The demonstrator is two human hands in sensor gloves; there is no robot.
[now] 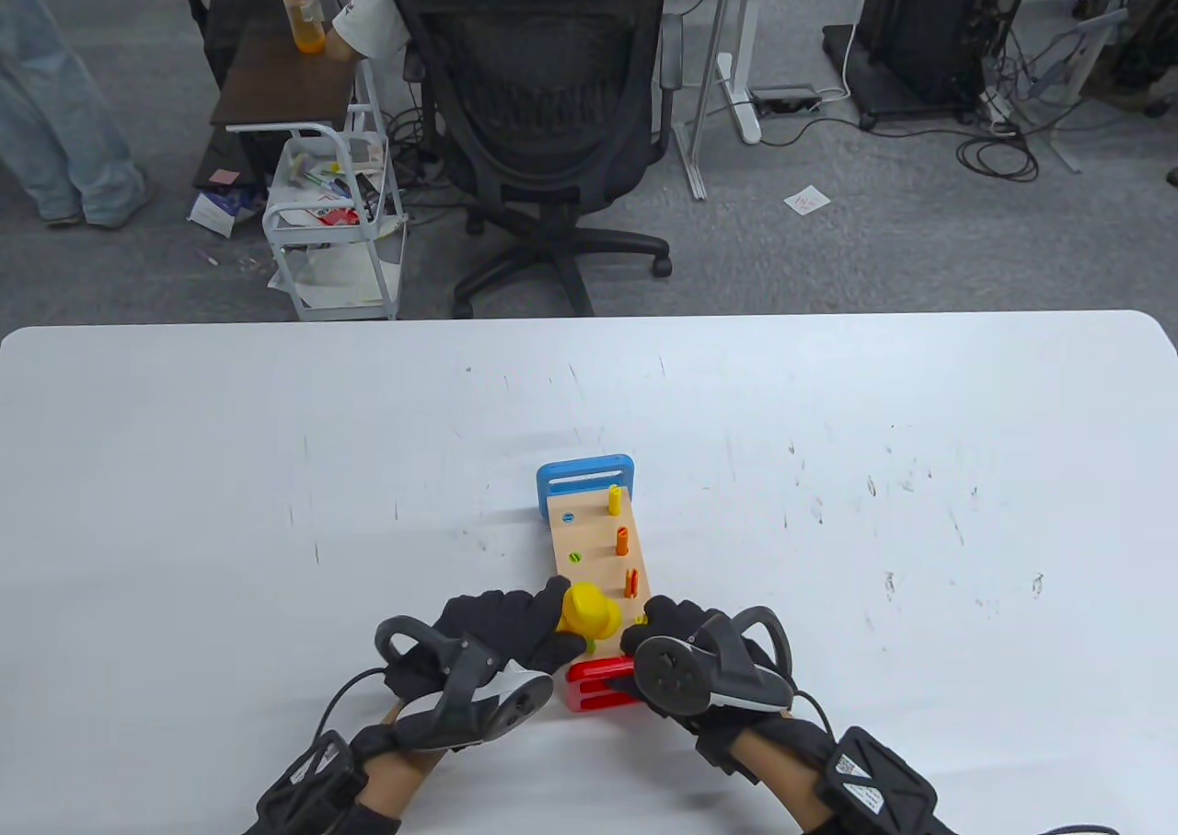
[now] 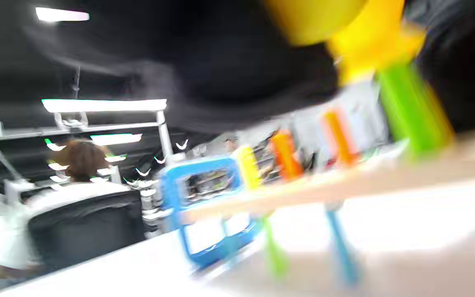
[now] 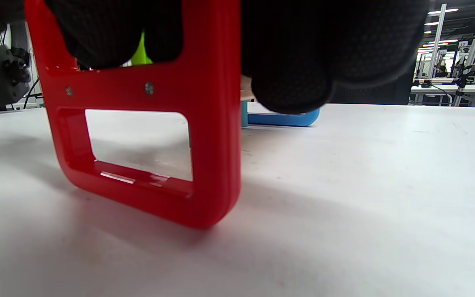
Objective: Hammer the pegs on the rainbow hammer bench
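Left hand (image 1: 497,628) has its grip round the yellow hammer (image 1: 589,610), head on a green peg (image 2: 410,107). Right hand (image 1: 686,646) clamps the bench's (image 1: 598,550) red end (image 3: 204,123) on the counter (image 1: 276,467).

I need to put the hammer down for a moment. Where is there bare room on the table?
Bare table lies left of the bench, right of it, and beyond its blue end. It is crowded at the red end, where left hand, hammer and right hand meet.

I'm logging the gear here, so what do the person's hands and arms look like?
Both the left hand and right hand wear black textured gloves, each with a black-and-grey ringed tracker on its back. Black forearm bands carry white labels; thin black cables trail off; bare skin shows between.
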